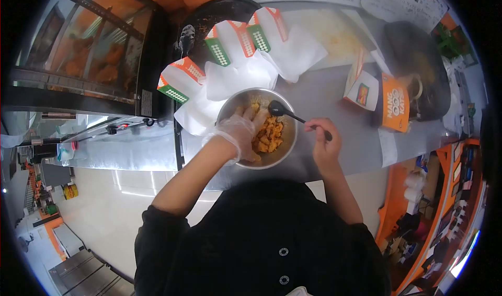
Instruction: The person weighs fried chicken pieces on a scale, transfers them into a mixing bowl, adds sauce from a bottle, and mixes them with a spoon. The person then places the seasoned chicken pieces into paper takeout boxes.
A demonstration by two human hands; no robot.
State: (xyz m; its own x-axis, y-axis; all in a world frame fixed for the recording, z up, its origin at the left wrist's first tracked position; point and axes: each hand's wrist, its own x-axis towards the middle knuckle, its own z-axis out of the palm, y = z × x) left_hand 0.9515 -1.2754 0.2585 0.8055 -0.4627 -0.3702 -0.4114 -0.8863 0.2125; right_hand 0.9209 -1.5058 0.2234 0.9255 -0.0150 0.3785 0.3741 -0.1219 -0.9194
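Note:
A round steel bowl stands on the counter before me, holding orange-brown crumbly pieces of what looks like fried chicken. My left hand, in a clear plastic glove, reaches inside the bowl from the left. Its thumb and fingers are apart beside the pieces, and some fingertips are partly hidden. My right hand, bare, grips the handle of a black spoon at the bowl's right. The spoon's head lies over the bowl's upper right inside.
Behind the bowl stand several paper-lined red, white and green boxes. A cutting board lies at the back, with an orange carton and a small white box to the right. A glass food display case is on the left.

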